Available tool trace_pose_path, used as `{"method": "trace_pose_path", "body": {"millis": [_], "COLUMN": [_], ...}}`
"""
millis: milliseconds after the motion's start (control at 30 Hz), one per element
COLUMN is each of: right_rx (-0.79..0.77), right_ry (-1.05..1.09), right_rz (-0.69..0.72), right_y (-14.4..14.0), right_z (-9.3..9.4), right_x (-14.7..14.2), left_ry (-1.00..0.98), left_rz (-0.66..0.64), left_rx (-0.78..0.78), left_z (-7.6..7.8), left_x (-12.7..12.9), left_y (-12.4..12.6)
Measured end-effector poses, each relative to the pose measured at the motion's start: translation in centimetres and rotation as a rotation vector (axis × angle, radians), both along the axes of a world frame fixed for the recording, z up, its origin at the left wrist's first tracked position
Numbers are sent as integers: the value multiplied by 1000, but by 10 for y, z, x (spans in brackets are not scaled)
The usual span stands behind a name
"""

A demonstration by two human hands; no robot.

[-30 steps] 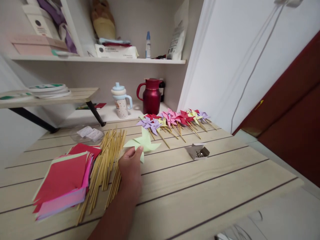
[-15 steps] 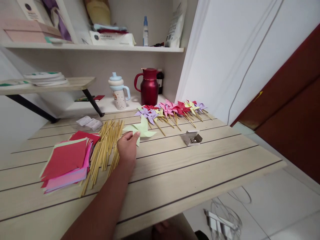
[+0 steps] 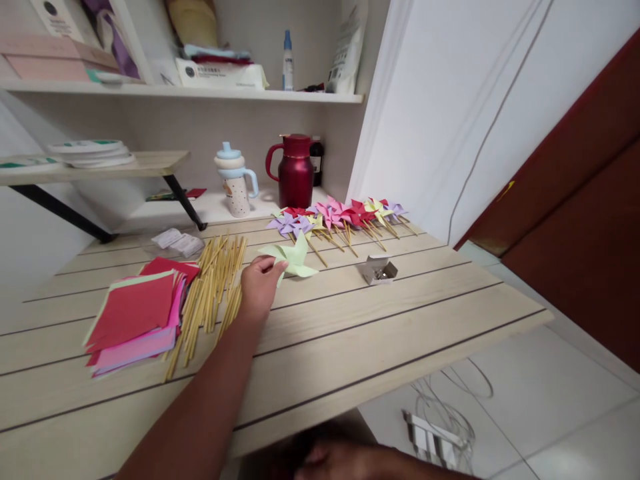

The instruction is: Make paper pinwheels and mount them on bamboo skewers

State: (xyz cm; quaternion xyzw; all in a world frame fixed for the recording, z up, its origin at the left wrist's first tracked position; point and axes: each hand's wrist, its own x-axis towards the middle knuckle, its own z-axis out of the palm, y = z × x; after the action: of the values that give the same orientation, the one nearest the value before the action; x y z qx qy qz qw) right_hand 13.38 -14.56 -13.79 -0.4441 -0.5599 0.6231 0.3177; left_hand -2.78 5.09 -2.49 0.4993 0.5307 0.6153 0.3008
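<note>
My left hand [image 3: 261,285] pinches the edge of a light green paper pinwheel [image 3: 296,257] between thumb and fingers, just over the tabletop. No stick shows on this pinwheel. My right hand [image 3: 335,460] is low at the bottom of the view, in shadow below the table's front edge, and its fingers are too dark to make out. Left of my left hand lie loose thin wooden sticks [image 3: 213,287] and a stack of coloured paper squares [image 3: 135,310]. Several finished pinwheels on sticks [image 3: 333,213] lie behind. A small open box [image 3: 379,270] with tiny metal pieces stands to the right.
A red thermos jug [image 3: 296,173] and a light blue-lidded cup [image 3: 235,183] stand at the back of the table [image 3: 400,320]. A small raised shelf [image 3: 150,163] is at left. A clear packet [image 3: 177,241] lies beneath it. A power strip [image 3: 433,440] with cables is on the floor.
My left hand has moved slightly right with the green pinwheel, which is turned a little. My right hand and forearm have come into view at the bottom. The camera view has shifted slightly.
</note>
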Motion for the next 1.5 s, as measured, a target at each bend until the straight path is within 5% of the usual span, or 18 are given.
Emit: {"method": "trace_pose_path", "body": {"millis": [133,333,467,600,800,1100,1500], "right_rx": [50,140,509,753,693,650,587], "right_ry": [-22,-60,-407,-984,-1282,-1304,-885], "right_rz": [189,252,-431,-494,-264,-104,-250], "right_y": [27,71,130,172,191,215,238], "right_z": [41,126,160,150,141,152,141], "right_x": [37,121,144,143,130,116,78], "left_ry": [-29,-87,-61,-18,50,117,133], "left_rz": [-22,-7,17,41,51,42,15], "left_rx": [-12,-43,-68,-82,-80,-33,-5], "left_z": [1,2,3,3,3,4,-2], "left_x": [-2,-4,-4,-4,-4,-3,-6], "left_y": [0,1,2,2,3,3,6]}}
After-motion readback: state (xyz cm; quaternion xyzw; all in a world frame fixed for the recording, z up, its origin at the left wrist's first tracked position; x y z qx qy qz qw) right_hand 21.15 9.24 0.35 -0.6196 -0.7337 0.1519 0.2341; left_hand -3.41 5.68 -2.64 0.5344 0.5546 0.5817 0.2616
